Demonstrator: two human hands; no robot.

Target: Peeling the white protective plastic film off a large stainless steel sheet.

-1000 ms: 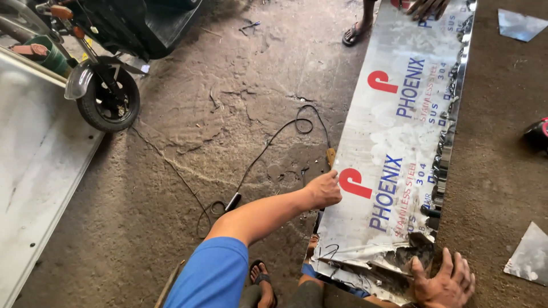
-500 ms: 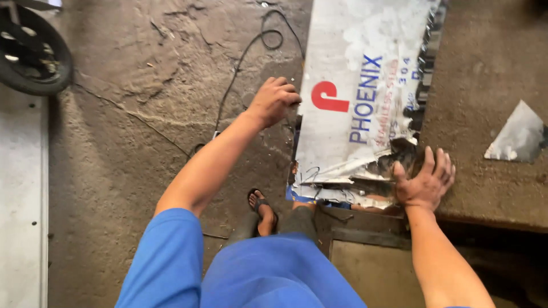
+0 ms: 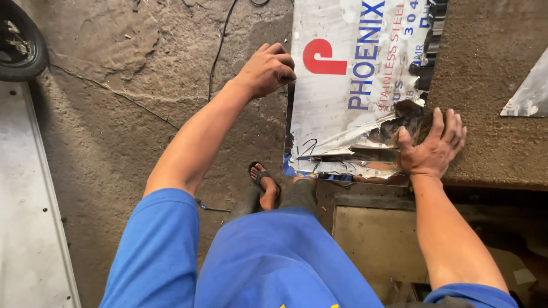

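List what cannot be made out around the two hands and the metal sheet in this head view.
- Metal sheet: its far end is cut off by the top edge of the frame.
- Left hand: fingertips curl over the sheet's left edge, so the grip underneath is hidden.
- Right hand: the palm covers whatever lies beneath it.
- Torn protective film: crumpled, so the sheet's corner is hidden.
- Wheel: mostly cut off by the left edge.

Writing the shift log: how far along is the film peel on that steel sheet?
Done: the protective film is torn and lifted along the sheet's near edge. In hand: left hand grips the sheet's left edge, right hand presses by the torn corner. Left: most of the film remains stuck.
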